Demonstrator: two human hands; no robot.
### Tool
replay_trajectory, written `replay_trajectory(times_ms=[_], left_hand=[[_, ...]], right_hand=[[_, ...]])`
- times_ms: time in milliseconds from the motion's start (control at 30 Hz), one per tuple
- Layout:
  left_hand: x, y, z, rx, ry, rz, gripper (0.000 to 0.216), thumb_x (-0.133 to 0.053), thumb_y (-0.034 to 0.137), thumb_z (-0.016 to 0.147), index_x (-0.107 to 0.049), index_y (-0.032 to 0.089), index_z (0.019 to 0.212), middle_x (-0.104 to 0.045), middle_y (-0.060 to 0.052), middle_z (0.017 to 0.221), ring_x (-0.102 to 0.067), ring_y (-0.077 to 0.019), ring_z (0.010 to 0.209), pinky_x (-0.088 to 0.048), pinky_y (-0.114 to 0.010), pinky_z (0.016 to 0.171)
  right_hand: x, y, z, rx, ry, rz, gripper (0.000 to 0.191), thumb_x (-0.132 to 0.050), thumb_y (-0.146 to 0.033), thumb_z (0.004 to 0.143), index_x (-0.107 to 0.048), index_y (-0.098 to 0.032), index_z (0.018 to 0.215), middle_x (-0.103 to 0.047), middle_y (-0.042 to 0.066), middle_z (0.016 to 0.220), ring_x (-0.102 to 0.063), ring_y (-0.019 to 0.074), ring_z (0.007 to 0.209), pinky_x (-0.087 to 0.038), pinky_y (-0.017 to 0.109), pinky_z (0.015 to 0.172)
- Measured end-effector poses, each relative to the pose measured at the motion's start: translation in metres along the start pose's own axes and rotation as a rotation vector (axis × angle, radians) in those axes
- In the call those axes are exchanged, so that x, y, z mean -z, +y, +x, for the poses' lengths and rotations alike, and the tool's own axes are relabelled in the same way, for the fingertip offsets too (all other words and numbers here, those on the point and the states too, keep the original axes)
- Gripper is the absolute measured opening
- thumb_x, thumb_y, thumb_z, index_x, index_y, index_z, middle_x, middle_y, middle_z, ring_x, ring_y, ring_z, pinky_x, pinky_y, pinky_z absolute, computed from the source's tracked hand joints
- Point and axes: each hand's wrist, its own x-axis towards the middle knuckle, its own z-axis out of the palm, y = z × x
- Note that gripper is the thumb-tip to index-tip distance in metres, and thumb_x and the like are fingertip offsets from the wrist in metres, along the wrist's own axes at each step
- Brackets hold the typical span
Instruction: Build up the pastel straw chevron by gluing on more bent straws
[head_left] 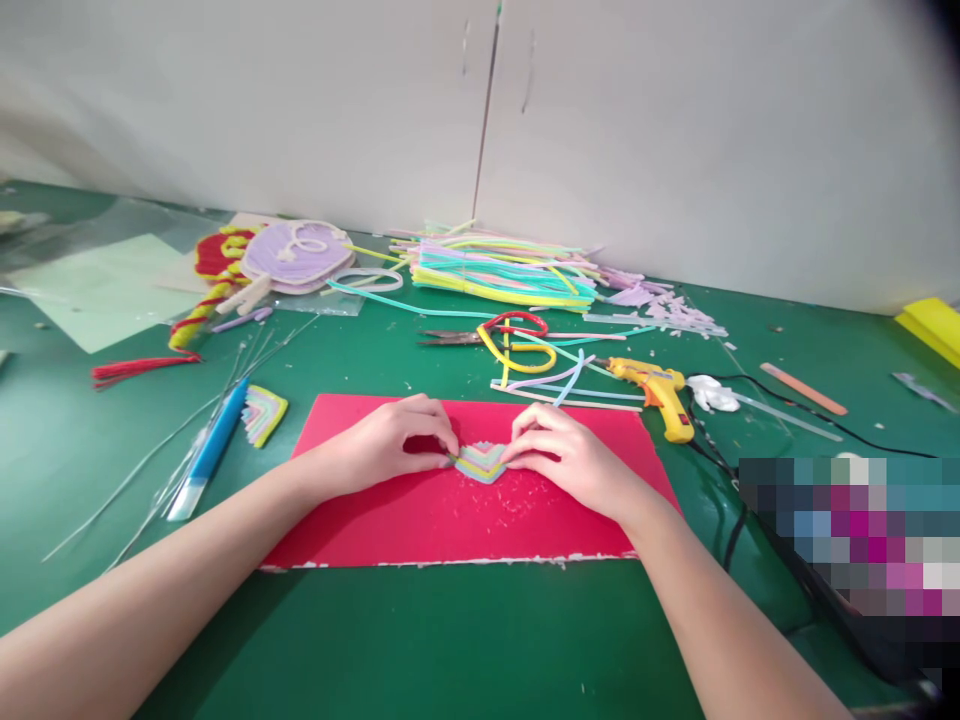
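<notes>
I see the striped piece [481, 463] lying left-to-right between my left hand [390, 442] and right hand [574, 457], fingers [444, 442] pinching each end.

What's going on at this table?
A person pinches a small striped piece between the left hand and right hand, holding it down on a red sheet on the green table. A glue gun lies just right of the sheet, with scissors and a heap of pastel strips behind it.
</notes>
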Motion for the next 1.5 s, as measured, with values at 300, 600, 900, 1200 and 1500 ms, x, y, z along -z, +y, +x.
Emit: replay_trajectory(times_ms=[300,600,900,1200,1500], left_hand=[[0.0,0.0,0.001,-0.001,0.008,-0.008,0.014,-0.055,0.026,0.087,-0.067,0.02,0.09,-0.064,-0.005,0.095,-0.058,-0.0166,0.09,-0.047,-0.028,0.08],[0.001,0.003,0.001,0.012,-0.006,-0.004,0.012,-0.057,0.025,0.086,-0.067,0.02,0.091,-0.063,-0.005,0.096,-0.058,-0.0162,0.09,-0.046,-0.027,0.081],[0.0,0.004,0.001,0.021,-0.003,0.005,0.011,-0.057,0.022,0.085,-0.066,0.02,0.089,-0.063,-0.004,0.095,-0.058,-0.016,0.089,-0.046,-0.027,0.08],[-0.011,0.018,0.004,-0.01,0.046,0.124,0.012,-0.062,0.028,0.082,-0.068,0.024,0.092,-0.059,-0.004,0.097,-0.053,-0.0189,0.094,-0.043,-0.033,0.084],[-0.013,0.017,0.006,-0.013,0.04,0.127,0.011,-0.059,0.025,0.084,-0.068,0.024,0.09,-0.059,-0.004,0.095,-0.053,-0.018,0.091,-0.041,-0.032,0.083]], right_hand=[[-0.001,-0.003,0.0,0.001,-0.003,-0.019,0.015,-0.055,-0.025,0.088,-0.07,-0.026,0.092,-0.056,0.003,0.095,-0.057,0.0147,0.089,-0.049,0.03,0.082],[-0.002,-0.003,0.0,0.007,-0.004,-0.007,0.014,-0.055,-0.026,0.089,-0.07,-0.025,0.091,-0.056,0.003,0.095,-0.057,0.0147,0.09,-0.048,0.03,0.084],[-0.001,-0.004,0.0,0.002,-0.006,-0.015,0.015,-0.055,-0.026,0.089,-0.07,-0.025,0.091,-0.056,0.003,0.094,-0.057,0.0149,0.088,-0.048,0.03,0.082],[-0.002,-0.003,0.0,0.026,-0.008,-0.037,0.015,-0.055,-0.026,0.089,-0.069,-0.025,0.092,-0.056,0.004,0.093,-0.057,0.0149,0.088,-0.048,0.029,0.079],[-0.002,-0.005,0.0,0.014,-0.008,-0.011,0.016,-0.054,-0.027,0.089,-0.069,-0.025,0.091,-0.056,0.004,0.093,-0.057,0.0151,0.088,-0.048,0.03,0.08]])
